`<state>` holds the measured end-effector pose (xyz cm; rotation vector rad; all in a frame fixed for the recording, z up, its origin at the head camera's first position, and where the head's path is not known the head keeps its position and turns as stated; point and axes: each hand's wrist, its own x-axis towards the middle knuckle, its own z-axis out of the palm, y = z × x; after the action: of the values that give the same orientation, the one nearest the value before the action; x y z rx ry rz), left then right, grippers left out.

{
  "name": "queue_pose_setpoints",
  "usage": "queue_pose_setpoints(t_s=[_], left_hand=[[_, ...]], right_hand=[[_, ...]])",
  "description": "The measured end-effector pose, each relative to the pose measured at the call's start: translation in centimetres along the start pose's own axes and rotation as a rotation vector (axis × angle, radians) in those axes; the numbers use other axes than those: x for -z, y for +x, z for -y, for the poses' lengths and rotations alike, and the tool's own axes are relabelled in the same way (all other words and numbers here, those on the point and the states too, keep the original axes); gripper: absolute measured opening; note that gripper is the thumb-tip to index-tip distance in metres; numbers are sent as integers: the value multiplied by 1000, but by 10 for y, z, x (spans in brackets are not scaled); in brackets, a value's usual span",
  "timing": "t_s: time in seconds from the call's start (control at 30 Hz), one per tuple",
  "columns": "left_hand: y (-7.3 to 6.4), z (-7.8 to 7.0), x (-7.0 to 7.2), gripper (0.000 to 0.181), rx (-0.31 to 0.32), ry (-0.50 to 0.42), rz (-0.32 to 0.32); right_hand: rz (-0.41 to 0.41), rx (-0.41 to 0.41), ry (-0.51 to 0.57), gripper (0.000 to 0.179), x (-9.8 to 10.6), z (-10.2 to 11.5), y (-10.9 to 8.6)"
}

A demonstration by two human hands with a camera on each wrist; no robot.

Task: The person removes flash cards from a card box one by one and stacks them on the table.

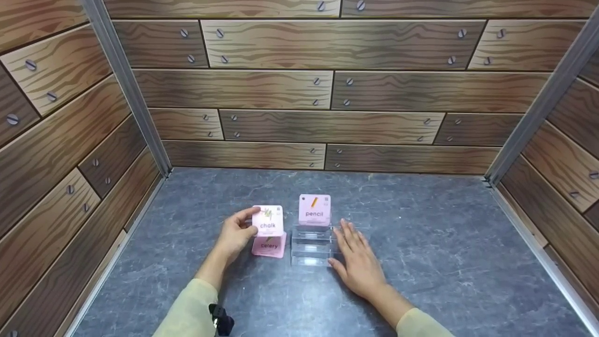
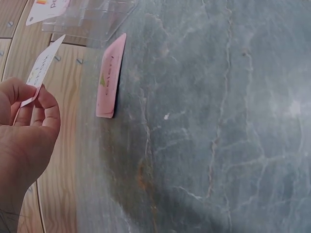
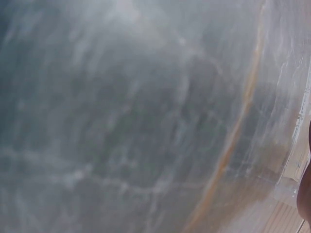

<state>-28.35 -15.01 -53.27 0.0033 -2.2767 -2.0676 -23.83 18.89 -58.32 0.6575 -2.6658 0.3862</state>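
My left hand (image 1: 236, 236) pinches a "chalk" flashcard (image 1: 268, 221) between thumb and fingers, tilted up above the table. Below it lies a pink stack of cards with "celery" (image 1: 269, 245) on top; the left wrist view shows that stack (image 2: 111, 77) beside the raised card (image 2: 43, 68). A clear plastic tiered stand (image 1: 310, 248) sits to the right of the stack. On its back tier a "pencil" card (image 1: 314, 209) leans upright. Fingers straight, my right hand (image 1: 359, 262) rests at the stand's right side. Only a sliver of that hand (image 3: 305, 194) shows in the right wrist view.
The grey marbled tabletop (image 1: 449, 262) is enclosed by a wood-print back wall (image 1: 327, 89) and side walls. Metal posts (image 1: 135, 93) stand at the back corners. A black wrist device (image 1: 222, 320) is at the left sleeve.
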Motion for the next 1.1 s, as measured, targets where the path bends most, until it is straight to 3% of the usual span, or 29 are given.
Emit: queue_pose_setpoints(t_s=[0.33,0.97,1.1], left_hand=[[-5,8,4,60,-1,0,38],[-7,21,10,61,82,-10,118],[-6,22,10,61,76,-20,147]], right_hand=[[-8,-8,2,78,0,1,0],[-6,0,8,78,0,0,0],[-14,5,21,78,-1,-1,0]])
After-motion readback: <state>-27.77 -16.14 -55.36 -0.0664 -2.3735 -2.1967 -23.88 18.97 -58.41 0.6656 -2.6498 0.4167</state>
